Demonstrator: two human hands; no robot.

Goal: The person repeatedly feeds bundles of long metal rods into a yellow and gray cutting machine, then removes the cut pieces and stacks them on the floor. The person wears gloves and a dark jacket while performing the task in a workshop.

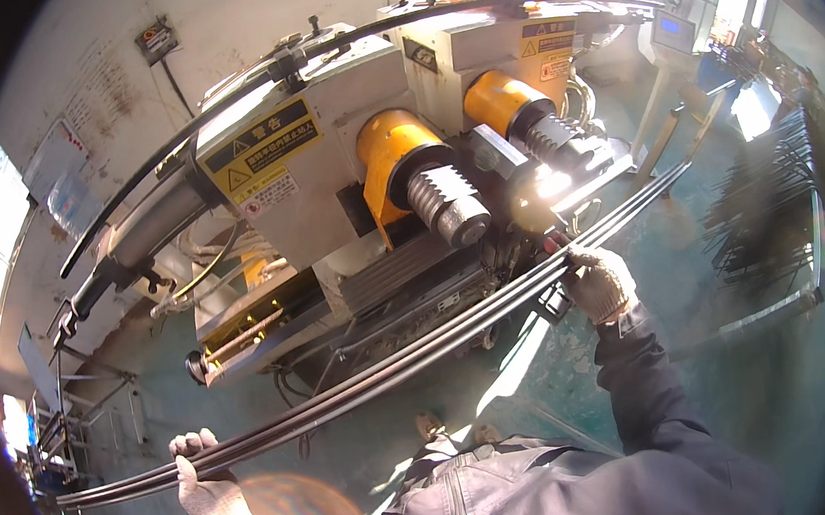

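Several long, thin metal rods (412, 348) lie side by side across my front, running from the lower left up to the right. My left hand (212, 495), in a pale knitted glove, is closed round them near their left end, fingertips showing above the rods. Toward their right end my right hand (598, 283), gloved too, is wrapped round the bundle; some of its fingers are hidden. Just beyond the rods stands a grey machine (355, 93) with two orange cylinders (391, 144), each carrying a ridged metal roller (447, 204).
A long dark bar (216, 107) runs along the machine's upper edge. At the right, a rack (779, 304) holds a dense pile of dark rods. A small box with a lit screen (673, 29) stands at the back right. The floor (547, 384) is green with bright sun patches.
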